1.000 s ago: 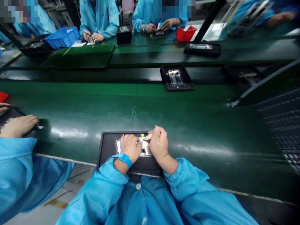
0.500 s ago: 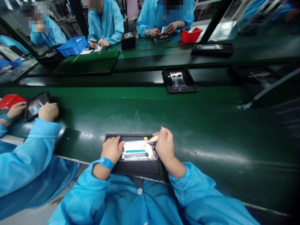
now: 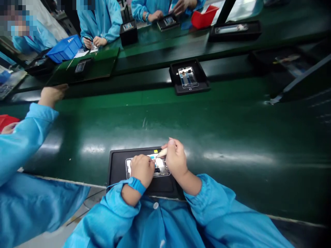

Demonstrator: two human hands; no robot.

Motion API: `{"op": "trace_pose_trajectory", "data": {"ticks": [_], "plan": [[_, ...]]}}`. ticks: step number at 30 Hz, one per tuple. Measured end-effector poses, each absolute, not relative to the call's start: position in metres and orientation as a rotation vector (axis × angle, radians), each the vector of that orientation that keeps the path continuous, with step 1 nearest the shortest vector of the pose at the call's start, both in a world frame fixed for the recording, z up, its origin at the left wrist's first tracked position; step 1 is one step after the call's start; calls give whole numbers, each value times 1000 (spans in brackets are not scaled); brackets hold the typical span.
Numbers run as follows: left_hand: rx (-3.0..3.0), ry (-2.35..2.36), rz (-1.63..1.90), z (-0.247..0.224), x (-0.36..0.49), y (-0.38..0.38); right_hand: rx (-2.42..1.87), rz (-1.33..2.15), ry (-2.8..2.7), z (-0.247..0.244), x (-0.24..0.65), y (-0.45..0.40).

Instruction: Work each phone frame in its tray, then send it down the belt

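Note:
A black tray (image 3: 117,172) lies at the near edge of the green bench, and in it sits an opened phone housing (image 3: 163,169) with shiny inner parts. My left hand (image 3: 142,169), a blue band at its wrist, covers the middle of the phone. Its fingers are curled and pinched at the phone; anything between them is hidden. In my right hand (image 3: 176,157) is a pale, pointed stick-like tool (image 3: 162,153), its tip over the phone's upper edge beside my left fingertips. A small yellow label (image 3: 155,151) is on the tray just above the phone.
Farther back stands another black tray (image 3: 204,88) with a phone housing. A co-worker's arm (image 3: 38,120) reaches across at left, near a red bin (image 3: 7,120). Co-workers sit opposite, by a blue crate (image 3: 64,50) and a second red bin (image 3: 204,17). A metal bar (image 3: 297,84) slants at right.
My left hand has moved right, from the tray's left side onto the phone, and its fingers have curled. The right hand keeps its tool. The co-worker's hand at left has reached forward.

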State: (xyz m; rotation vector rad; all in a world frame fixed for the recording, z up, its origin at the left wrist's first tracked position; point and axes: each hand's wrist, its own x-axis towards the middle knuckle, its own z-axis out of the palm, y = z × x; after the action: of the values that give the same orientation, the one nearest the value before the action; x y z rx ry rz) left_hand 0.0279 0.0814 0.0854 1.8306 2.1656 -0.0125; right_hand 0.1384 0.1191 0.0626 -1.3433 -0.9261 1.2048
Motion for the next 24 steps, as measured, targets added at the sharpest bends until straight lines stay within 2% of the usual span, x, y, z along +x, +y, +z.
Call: {"op": "trace_pose_trajectory", "data": {"ticks": [6,11,14,17,24], "plan": [[1845,2197,-196,93,43,86,-1353,1173,-992,63,140,117],[1835,2179,-75,92,48,87,-1389,1129,-1006,66,143,118],[1755,2125,-4,98,24,88,-1406,1169,-987,68,144,118],[1785,2278,47,98,-12,85,-1408,1186,-932,68,144,118],[1920,2180,-128,83,-64,89,-1346,1346,-653,60,154,131]]}}
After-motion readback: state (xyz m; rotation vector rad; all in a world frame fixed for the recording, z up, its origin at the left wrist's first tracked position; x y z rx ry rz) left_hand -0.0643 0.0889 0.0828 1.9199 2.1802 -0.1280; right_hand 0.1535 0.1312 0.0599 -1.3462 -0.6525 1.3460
